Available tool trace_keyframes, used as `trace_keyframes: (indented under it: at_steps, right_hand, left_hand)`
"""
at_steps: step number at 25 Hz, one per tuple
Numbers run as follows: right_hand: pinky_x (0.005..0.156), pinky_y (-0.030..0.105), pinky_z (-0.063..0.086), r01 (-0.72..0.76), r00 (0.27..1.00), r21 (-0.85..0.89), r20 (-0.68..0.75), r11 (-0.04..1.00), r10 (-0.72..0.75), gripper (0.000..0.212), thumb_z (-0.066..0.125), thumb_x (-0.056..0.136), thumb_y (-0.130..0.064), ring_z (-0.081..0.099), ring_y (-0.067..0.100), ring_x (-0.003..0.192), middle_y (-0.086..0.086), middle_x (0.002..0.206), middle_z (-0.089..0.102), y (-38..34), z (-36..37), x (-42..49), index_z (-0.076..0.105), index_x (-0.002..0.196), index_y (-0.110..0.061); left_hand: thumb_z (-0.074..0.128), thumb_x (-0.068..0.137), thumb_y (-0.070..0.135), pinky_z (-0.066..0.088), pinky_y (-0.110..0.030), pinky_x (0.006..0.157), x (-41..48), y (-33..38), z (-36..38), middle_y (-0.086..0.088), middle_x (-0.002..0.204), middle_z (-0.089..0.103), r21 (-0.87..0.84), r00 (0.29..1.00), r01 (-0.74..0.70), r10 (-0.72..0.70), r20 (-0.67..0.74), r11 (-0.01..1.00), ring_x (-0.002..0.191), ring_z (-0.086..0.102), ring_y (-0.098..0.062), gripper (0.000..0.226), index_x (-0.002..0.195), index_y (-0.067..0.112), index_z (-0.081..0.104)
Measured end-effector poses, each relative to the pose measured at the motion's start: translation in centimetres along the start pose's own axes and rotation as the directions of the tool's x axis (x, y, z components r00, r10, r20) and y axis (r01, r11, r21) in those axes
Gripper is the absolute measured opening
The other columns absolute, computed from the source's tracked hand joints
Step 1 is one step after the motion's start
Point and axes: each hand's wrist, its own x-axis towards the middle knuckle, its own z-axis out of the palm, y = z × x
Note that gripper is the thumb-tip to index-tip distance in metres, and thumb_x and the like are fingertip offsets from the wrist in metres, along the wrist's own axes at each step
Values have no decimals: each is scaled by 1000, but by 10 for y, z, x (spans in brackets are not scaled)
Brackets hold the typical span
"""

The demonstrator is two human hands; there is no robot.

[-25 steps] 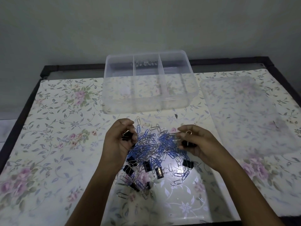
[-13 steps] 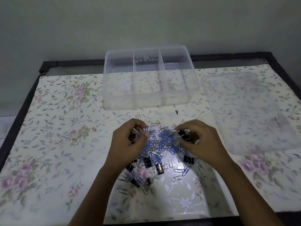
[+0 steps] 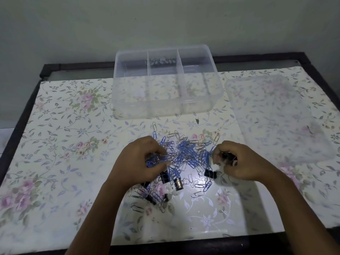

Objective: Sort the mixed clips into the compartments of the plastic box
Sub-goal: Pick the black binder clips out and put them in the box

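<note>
On the table (image 3: pixel 60 129) before the plastic box (image 3: pixel 165 111), our right hand (image 3: pixel 244 162) has drawn out of the clip pile (image 3: pixel 185 153) clutching a black binder clip (image 3: pixel 226 155); our left hand (image 3: pixel 139 162) pinches blue paper clips (image 3: pixel 153 161). Sorting barely begun.

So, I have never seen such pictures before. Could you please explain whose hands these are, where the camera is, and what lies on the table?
No machine here: a person works with two bare hands. The only camera sits on the person's head and looks forward and down, so the arms reach in from below. On the flowered table lies a pile of clips: blue and silver paper clips mixed with black binder clips. Behind it stands a clear plastic box with three compartments; some clips lie at the far end of the middle one. A clear lid lies to its right. The right hand pinches one black clip. The left hand has its fingers curled in the pile; what it holds I cannot tell.
</note>
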Motion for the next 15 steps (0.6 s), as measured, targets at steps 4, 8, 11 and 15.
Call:
trace_keyframes:
  at_steps: [4,8,11,15]
  right_hand:
    - [57,11,36,30,990,-136,140,990,-11,42,91,51,-26,47,0,64,-8,79,50,5,7,2,68,84,-38]
    - [57,9,36,87,995,-69,54,994,-83,31,85,63,-17,53,0,63,-8,70,53,3,10,7,69,72,-42]
    - [57,9,38,68,997,10,-27,998,-68,32,78,70,-8,56,0,62,-5,72,59,1,11,6,68,66,-38]
    - [48,16,41,-57,981,221,-169,974,95,18,67,79,-3,55,5,47,-6,57,62,-5,7,8,66,66,-14]
  left_hand:
    - [75,52,54,48,-22,68,-2,0,-4,19,89,61,46,987,-52,44,154,998,82,55,1,36,81,32,72]
    - [69,51,56,45,-22,64,-1,1,-2,19,85,63,84,976,-88,69,207,993,81,55,-1,32,71,31,73]
    - [70,48,60,44,-22,65,-1,1,-2,20,86,65,123,976,-103,76,206,987,77,55,1,35,68,32,73]
    - [67,48,55,45,-24,64,-2,0,-3,21,86,66,129,972,-115,85,217,985,78,54,1,29,66,32,73]
